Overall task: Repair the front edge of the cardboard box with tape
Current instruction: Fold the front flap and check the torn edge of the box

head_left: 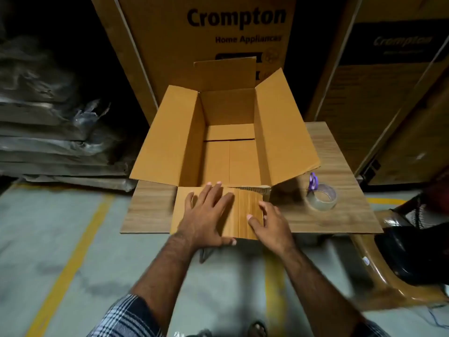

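Note:
An open brown cardboard box (pixel 228 132) stands on a small wooden table (pixel 340 166), its four flaps spread out. The front flap (pixel 247 205) folds down towards me over the table's front edge; its right part looks torn, with ragged corrugation at the fold. My left hand (pixel 209 215) lies flat on this flap, fingers spread. My right hand (pixel 269 222) rests on the flap's right edge, thumb on the cardboard. A roll of clear tape (pixel 322 197) lies on the table to the right of the box, with purple-handled scissors (pixel 313 182) beside it.
Tall printed appliance cartons (pixel 218 32) stand right behind the table and at the right. Stacked wrapped sheets (pixel 48 132) lie at the left. Yellow lines mark the grey floor (pixel 60 239). A dark object on brown plastic (pixel 413 259) sits at the lower right.

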`<state>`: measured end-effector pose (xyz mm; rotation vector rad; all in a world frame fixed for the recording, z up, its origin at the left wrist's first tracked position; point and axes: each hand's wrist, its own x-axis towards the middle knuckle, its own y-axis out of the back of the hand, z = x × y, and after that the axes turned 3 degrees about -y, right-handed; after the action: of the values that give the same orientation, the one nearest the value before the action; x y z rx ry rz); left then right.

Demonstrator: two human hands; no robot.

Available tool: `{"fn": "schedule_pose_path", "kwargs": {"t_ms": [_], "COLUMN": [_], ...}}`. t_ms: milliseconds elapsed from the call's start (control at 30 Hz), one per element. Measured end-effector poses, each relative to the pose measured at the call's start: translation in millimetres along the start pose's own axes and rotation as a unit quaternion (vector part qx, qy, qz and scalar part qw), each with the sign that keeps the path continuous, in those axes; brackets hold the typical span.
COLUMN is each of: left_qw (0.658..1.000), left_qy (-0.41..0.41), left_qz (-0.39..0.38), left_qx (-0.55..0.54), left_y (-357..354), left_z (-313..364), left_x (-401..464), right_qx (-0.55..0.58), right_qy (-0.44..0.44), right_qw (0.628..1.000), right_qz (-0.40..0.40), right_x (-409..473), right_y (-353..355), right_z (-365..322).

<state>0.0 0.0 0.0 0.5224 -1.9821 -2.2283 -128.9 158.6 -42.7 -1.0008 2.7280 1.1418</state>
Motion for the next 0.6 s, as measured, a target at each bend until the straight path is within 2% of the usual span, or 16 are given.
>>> {"fn": "schedule_pose_path", "kwargs": {"t_ms": [100, 300, 467, 600], "left_qw": [0.999, 0.999, 0.998, 0.998], "left_qy": [-0.010, -0.027, -0.042, -0.043], "left_qz": [-0.019, -0.008, -0.007, -0.005], "left_qx": [0.028, 0.043, 0.037, 0.043], "left_y": [1, -2, 1, 0], "left_z": [-1, -4, -7, -9], "left_x": [6, 11, 14, 14], "right_qx": [0.035, 0.160, 0.259, 0.315], "right_qy": [-0.027, -0.114, -0.177, -0.194], "right_qw": [0.999, 0.980, 0.944, 0.921], "right_qz": [-0.012, -0.040, -0.099, -0.120], "right_x": [8, 9, 6, 4], "right_y": [-4, -11, -12, -19], "right_z": [2, -3, -11, -17]}}
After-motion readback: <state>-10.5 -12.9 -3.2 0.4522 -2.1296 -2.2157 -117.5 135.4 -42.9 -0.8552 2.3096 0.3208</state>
